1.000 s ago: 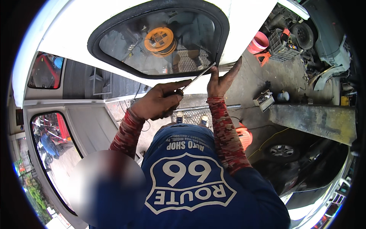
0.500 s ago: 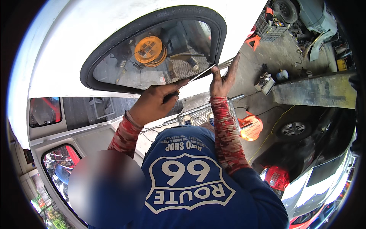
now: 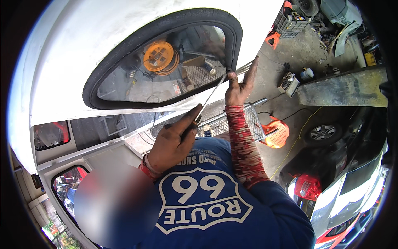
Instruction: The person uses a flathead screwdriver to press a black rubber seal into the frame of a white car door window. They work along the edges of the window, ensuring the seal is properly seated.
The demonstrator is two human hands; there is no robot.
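Observation:
My left hand point(image 3: 174, 141) is closed around the mostly hidden handle of a screwdriver point(image 3: 213, 93). Its long thin metal shaft slants up to the lower right corner of a curved window. Black rubber seal point(image 3: 124, 45) frames the window's glass point(image 3: 124, 89), which is set in a white vehicle panel point(image 3: 62, 79). At that corner my right hand point(image 3: 239, 89) has its thumb against the seal beside the screwdriver's tip. The other fingers of this hand are stretched out along the panel's edge, apart from the thumb. Whether the tip sits under the seal I cannot tell.
Through the glass shows an orange cable reel point(image 3: 158, 57). A metal mesh platform point(image 3: 253, 120) is below my hands, with an orange plastic seat point(image 3: 278, 133) beside it. A dark car point(image 3: 315, 162) stands at right; a crate point(image 3: 292, 23) lies far right.
My left hand has moved down and toward me, and the screwdriver now stands at a steeper angle with more shaft showing. My right hand has stayed at the window's corner.

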